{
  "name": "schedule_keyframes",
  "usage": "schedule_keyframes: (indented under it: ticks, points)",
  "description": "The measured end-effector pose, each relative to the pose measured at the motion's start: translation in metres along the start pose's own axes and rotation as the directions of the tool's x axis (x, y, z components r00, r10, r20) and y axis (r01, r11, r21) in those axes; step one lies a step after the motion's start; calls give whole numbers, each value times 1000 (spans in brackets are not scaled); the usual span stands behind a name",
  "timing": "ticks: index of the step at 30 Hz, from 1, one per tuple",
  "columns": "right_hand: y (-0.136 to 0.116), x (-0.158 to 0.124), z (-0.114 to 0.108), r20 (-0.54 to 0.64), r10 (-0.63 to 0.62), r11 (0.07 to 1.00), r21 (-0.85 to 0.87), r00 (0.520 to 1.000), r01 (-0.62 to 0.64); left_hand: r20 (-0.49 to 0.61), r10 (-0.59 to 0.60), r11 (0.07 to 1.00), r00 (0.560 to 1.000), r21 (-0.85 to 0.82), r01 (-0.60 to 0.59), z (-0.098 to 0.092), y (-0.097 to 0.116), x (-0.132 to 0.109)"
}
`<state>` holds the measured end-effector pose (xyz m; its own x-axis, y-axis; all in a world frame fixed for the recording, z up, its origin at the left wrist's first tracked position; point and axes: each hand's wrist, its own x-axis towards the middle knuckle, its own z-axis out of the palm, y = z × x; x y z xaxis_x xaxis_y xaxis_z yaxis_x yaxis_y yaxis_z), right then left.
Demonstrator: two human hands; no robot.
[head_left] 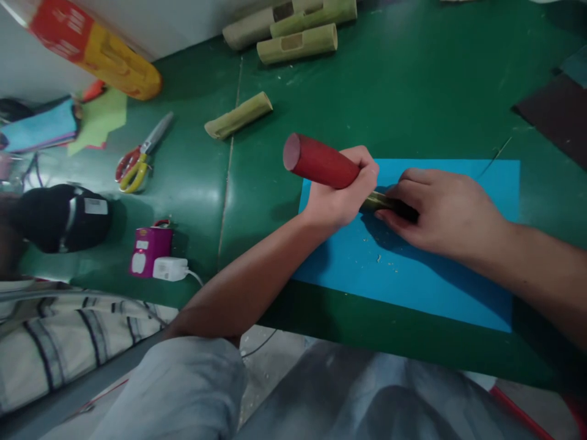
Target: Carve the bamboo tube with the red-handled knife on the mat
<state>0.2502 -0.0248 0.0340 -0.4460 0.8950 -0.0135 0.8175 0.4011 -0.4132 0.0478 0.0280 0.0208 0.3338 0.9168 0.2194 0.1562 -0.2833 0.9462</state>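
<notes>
My left hand is wrapped round the thick red handle of a tool, whose working end is hidden behind the fingers. Pinched between the thumb and fingers of my right hand is a short dark bamboo piece, partly covered by both hands. The two hands are close together, above a blue sheet on the table. Small pale shavings are scattered on the sheet just below the hands.
On the green table lie a cut bamboo tube, several notched bamboo tubes, scissors, a purple plug adapter with a white charger, and a black rounded object. A red-yellow bottle leans at upper left. Dark sheets are at right.
</notes>
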Motion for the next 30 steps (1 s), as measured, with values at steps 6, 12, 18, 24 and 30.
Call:
schedule_keyframes:
  ticks: [6,12,18,24,30]
  points:
    - [1,-1,-1,-7,-18,1000,17,1000,18,21,57,998,998,11,-58,-2,-5,1]
    - [0,0,0,-18,-20,999,29,1000,21,5,11,1000,1000,7,-11,-4,0,0]
    - [1,0,1,-1,-24,1000,-1,1000,24,91,-16,997,996,-71,22,-7,6,0]
    - [1,-2,2,-40,-29,999,-18,999,29,-22,21,995,1000,-99,-23,-1,-2,0]
    - [-1,0,1,-38,-20,1000,6,999,20,26,71,997,997,-21,-70,-2,-3,0]
